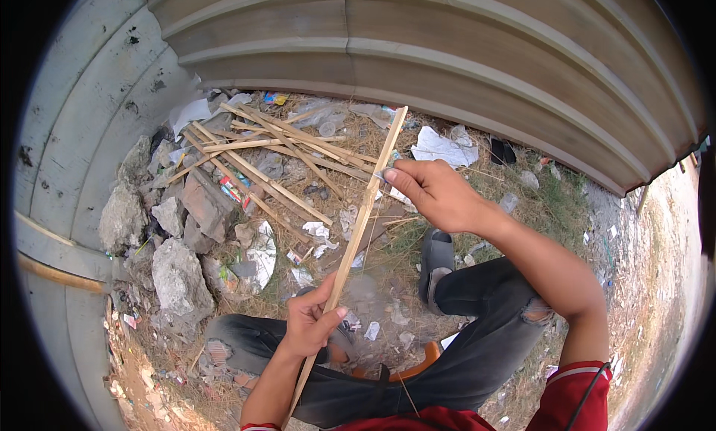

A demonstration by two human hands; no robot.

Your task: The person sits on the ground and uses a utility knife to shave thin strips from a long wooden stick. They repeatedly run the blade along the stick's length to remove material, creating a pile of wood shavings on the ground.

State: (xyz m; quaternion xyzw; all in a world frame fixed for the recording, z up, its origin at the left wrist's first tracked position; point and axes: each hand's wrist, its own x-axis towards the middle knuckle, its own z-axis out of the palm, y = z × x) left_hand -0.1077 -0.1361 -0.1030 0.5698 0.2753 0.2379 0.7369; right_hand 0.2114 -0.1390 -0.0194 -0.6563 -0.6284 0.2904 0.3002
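I see one long bamboo strip (356, 237), pale, flat and narrow, running diagonally from the lower centre up toward the corrugated metal wall (447, 50). The left hand (309, 323) grips its lower part, fingers closed around it with the thumb pressed along the face. The right hand (432, 194) holds the upper part, fingertips pinched together on the strip's edge. The strip's lower end passes behind the left forearm and is cut off near the bottom edge.

On the ground beyond lies a loose pile of similar bamboo strips (276, 151), crossed over each other; I cannot count them exactly. Grey, rough-faced rubble chunks (179, 278) sit at left, several in number. One dark sandal (436, 263) is visible on dry grass scattered with paper litter (445, 147). The second foot is hidden.
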